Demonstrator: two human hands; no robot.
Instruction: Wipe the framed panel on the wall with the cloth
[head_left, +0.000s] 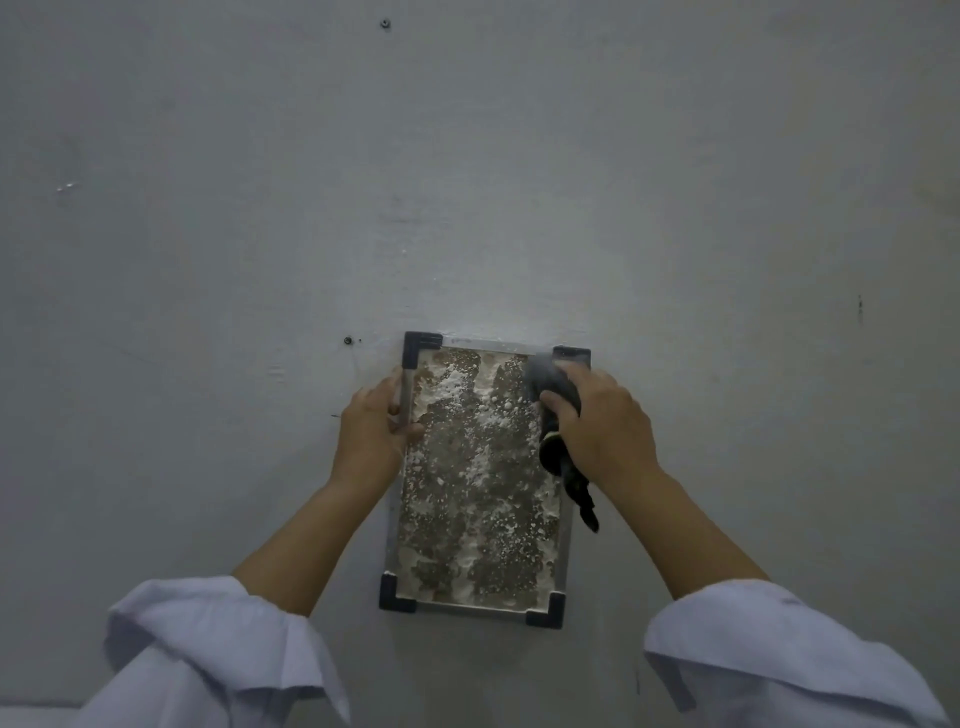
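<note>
A framed panel (475, 483) hangs on the grey wall, with a silver frame and black corner pieces. Its brown surface is covered in patchy white powder. My left hand (371, 421) grips the frame's left edge near the top, thumb curled onto the panel face. My right hand (597, 421) holds a dark cloth (553, 410) bunched against the panel's upper right corner. A tail of the cloth hangs down past the frame's right edge.
The grey wall (467, 182) surrounds the panel on all sides. A small screw (347, 341) sits just left of the frame's top, and another (385, 23) is high up. White rolled sleeves fill the bottom corners.
</note>
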